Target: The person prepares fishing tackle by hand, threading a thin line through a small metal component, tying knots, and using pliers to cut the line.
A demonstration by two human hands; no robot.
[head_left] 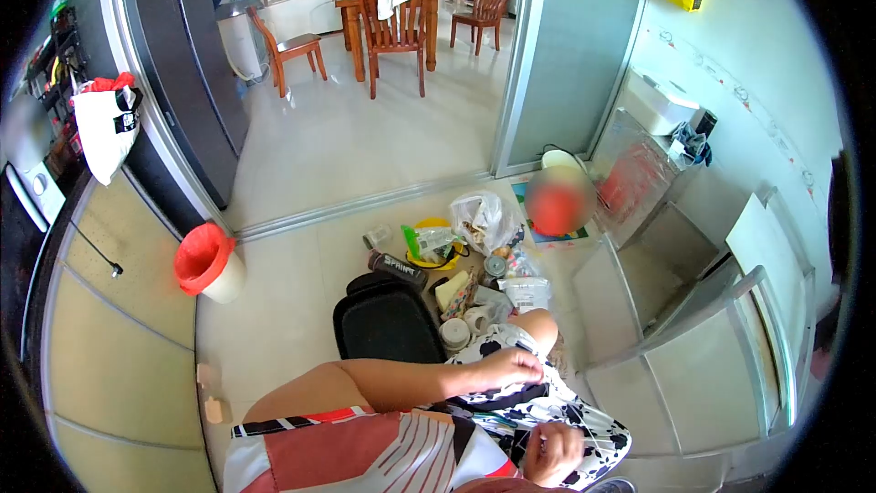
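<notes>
My left hand (pixel 511 368) is over my lap, its fingers curled in a pinch. Whatever it holds, if anything, is too small to make out. Closer to my body, my right hand (pixel 553 452) is closed too, its grip hidden by its own fingers. Between them, black-and-white patterned cloth (pixel 584 411) covers my legs, with dark, thin items (pixel 497 420) lying on it that I cannot identify. Just beyond my left forearm sits a black open container (pixel 388 324). White rolls (pixel 454 334) lie on the floor near my knee.
A dark printed canister (pixel 398 268), a clear plastic bag (pixel 484 219), a tin (pixel 495 267) and a white packet (pixel 526 293) clutter the floor ahead. A red-lined bin (pixel 219 265) stands left. Cabinets with an open door (pixel 712 374) are at right; a sliding-door track (pixel 365 207) crosses ahead.
</notes>
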